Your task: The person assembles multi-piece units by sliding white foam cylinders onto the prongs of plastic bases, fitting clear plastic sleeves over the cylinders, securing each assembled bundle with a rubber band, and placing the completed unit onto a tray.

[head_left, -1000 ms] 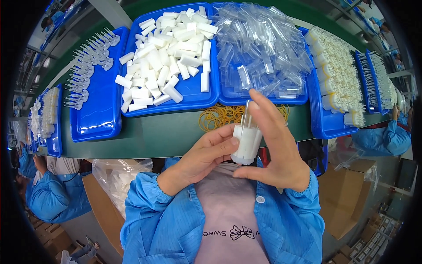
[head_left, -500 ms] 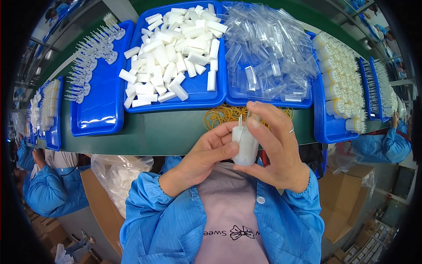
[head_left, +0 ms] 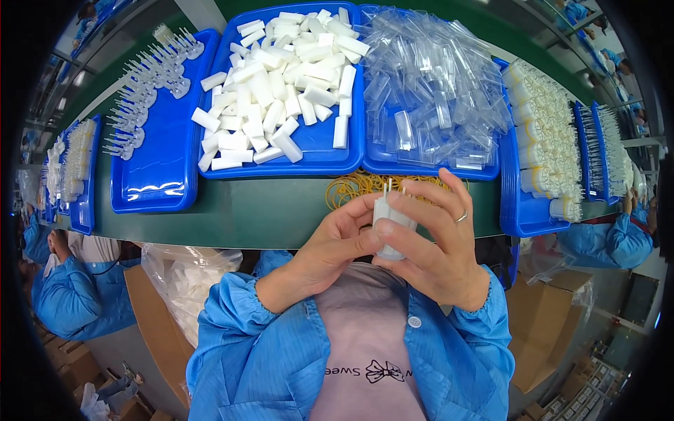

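In front of my chest, both hands hold a white cylindrical assembly upright, with thin white prongs standing out of its top. My left hand (head_left: 319, 252) is closed on its left side, the thumb pressed to the front. From the right, my right hand (head_left: 449, 245) wraps its fingers over the front and upper side of the white pronged cylinder (head_left: 382, 210). Fingers hide much of its surface. Just beyond my hands, a heap of yellow rubber bands (head_left: 344, 189) lies on the green table (head_left: 267, 210).
Blue trays hold white blocks (head_left: 260, 91), clear plastic sheets (head_left: 428, 77) and clear pronged bases (head_left: 133, 105). Banded white cylinders (head_left: 540, 126) fill a right-hand tray stack. Cardboard boxes (head_left: 551, 330) and a bag of white pieces (head_left: 189, 281) flank me. Co-workers in blue sit at both sides.
My right hand's fingers have closed farther around the cylinder, with the thumb now across its front. The left hand keeps its hold.
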Tool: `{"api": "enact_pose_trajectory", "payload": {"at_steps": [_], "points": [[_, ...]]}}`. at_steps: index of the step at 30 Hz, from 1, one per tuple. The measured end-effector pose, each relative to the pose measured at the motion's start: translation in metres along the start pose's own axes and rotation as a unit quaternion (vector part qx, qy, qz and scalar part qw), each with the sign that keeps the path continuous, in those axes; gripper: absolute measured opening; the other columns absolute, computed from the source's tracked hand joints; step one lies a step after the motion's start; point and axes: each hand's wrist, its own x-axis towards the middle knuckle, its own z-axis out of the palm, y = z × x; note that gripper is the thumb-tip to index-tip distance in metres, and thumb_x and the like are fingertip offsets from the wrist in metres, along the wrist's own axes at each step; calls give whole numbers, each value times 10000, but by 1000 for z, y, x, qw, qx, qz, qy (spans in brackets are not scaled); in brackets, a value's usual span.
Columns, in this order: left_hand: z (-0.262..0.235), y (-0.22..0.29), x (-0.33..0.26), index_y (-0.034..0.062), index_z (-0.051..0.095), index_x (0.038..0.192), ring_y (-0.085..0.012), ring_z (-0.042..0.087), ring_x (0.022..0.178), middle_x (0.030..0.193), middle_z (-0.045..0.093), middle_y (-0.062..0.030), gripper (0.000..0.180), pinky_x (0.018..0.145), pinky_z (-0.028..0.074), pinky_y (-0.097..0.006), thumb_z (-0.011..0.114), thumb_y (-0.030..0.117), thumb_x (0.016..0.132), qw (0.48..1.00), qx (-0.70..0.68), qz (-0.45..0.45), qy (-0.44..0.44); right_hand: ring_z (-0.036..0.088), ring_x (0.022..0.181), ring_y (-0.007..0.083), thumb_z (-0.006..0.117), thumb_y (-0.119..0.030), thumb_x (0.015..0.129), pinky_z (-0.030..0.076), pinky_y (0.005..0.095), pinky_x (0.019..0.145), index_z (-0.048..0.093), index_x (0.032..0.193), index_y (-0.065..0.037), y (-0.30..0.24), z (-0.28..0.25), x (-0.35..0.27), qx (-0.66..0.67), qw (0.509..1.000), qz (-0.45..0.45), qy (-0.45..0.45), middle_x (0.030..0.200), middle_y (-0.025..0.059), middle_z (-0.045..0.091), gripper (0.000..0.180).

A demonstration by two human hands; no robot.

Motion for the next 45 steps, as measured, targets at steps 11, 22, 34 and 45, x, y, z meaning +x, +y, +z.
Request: {"api": "enact_pose_trajectory", "payload": {"at_steps": [11,22,34,45], "points": [[-6,7,-5,17,442,1314,-159,563,1100,1207,583,-94,495,960,429,-306,632,134,872,983,59,136,109,474,1205,344,800,-202,634,324,444,1043,577,1185,-58,31,-13,42,149,982,112,13,1265,141,518,611],[-16,12,-16,-25,479,1290,-169,557,1107,1223,572,-102,435,960,425,-300,584,78,880,940,175,247,156,544,843,275,686,-144,770,383,395,745,581,1140,-86,80,33,61,-252,959,89,-91,813,85,588,389],[-19,12,-16,11,570,1172,-206,587,1049,1143,609,-140,414,909,456,-316,724,71,792,824,419,358,127,603,946,156,638,66,796,482,280,839,544,1059,45,21,-16,41,496,839,192,114,1045,121,589,281],[-13,14,-19,16,602,1121,-241,603,1044,1122,623,-146,415,898,465,-330,749,36,733,792,450,389,134,616,890,135,710,42,757,480,253,794,577,1081,37,14,-19,35,445,860,214,128,989,93,620,350]]}}
